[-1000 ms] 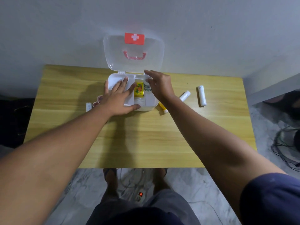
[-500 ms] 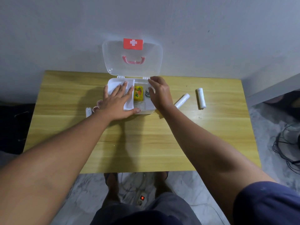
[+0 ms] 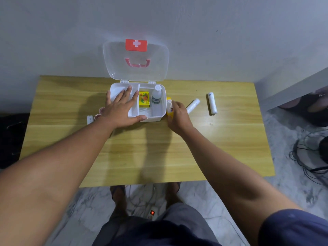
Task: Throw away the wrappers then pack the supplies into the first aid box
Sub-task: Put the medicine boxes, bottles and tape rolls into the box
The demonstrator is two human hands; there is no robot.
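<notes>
The first aid box (image 3: 164, 103) sits open on the worktop (image 3: 159, 148) against the wall, its clear lid (image 3: 135, 68) standing upright behind it. The left hand (image 3: 120, 109) lies flat, fingers spread, over the tray in the box's left side, gripping nothing. The right hand (image 3: 178, 115) is curled around a yellow tube (image 3: 169, 105) touching the box's right wall.

Risks, as I judge them: the tube is long, and if it goes in crosswise it may foul the white bottle (image 3: 156, 95) already inside and tip it. A knock to the upright lid could drop it onto the hands. The two rolls right of the box could roll off the worktop if brushed.

Count: one box, one yellow carton (image 3: 144, 100) and one bottle inside it, one tube, two white rolls (image 3: 192, 106) (image 3: 212, 103) right of the box, and two or three small items (image 3: 90, 119) left of it, partly hidden by the left wrist. No wrappers are visible.
</notes>
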